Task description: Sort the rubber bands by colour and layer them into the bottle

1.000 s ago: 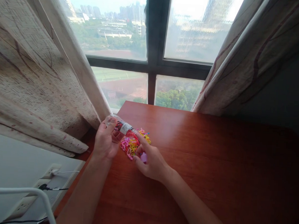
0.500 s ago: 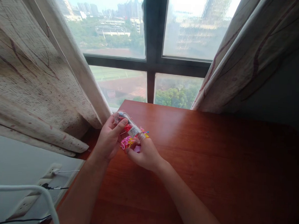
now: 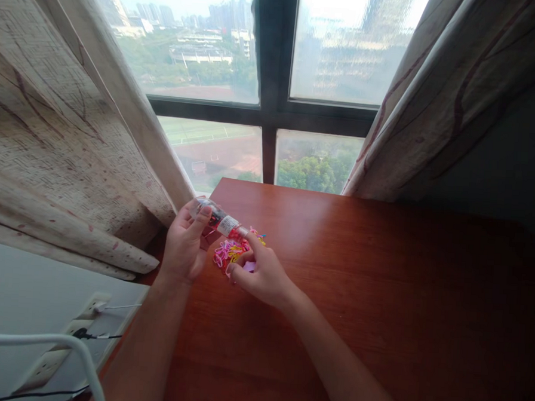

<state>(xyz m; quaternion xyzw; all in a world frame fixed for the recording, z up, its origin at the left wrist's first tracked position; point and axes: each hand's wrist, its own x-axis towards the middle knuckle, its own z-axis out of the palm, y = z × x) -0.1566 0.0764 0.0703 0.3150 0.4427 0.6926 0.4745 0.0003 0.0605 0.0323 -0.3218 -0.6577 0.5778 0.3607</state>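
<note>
My left hand (image 3: 185,244) is wrapped round a clear plastic bottle (image 3: 227,225) with a white label. Red and dark bands show through its wall. The bottle lies tilted, its narrow mouth pointing down to the right. At that mouth is the stretched index finger of my right hand (image 3: 263,276); its thumb is held apart below. Beneath the bottle, a pile of small elastic bands (image 3: 226,253) in pink, yellow and red lies on the table. A flat lilac piece (image 3: 249,266) shows beside my right fingers; whether they touch it is unclear.
The brown wooden table (image 3: 361,301) reaches up to the window (image 3: 272,114). Patterned curtains hang at the left (image 3: 74,130) and right (image 3: 410,124). Wall sockets (image 3: 74,334) with plugged-in cables and a white curved tube (image 3: 69,341) are at the lower left.
My left hand and the bottle have shifted a little to the left. My right index finger now stretches to the bottle's mouth, and more of the band pile shows.
</note>
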